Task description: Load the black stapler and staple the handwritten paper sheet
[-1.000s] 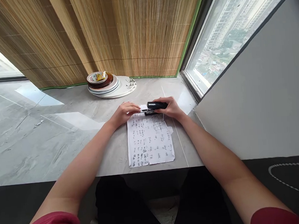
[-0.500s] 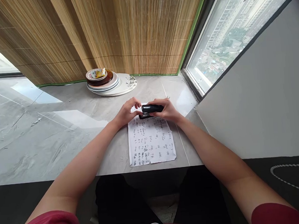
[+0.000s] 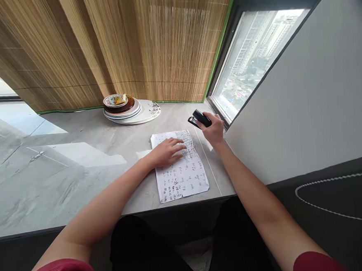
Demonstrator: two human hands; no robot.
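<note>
White sheets of paper (image 3: 183, 174) covered in handwriting lie on the grey marble sill near its front edge. My left hand (image 3: 168, 151) rests flat on the upper part of the paper with its fingers stretched out. My right hand (image 3: 213, 130) is closed round a black stapler (image 3: 200, 118), held just above the sill to the right of the paper, close to the window frame.
A stack of plates (image 3: 123, 107) with a bit of food on top stands at the back of the sill (image 3: 78, 171) below a bamboo blind (image 3: 131, 48). A window (image 3: 250, 60) and a grey wall (image 3: 305, 102) close off the right side.
The right hand lifted the stapler off the paper's top edge and carried it right toward the window. The left hand moved from the stapler down flat onto the paper.
</note>
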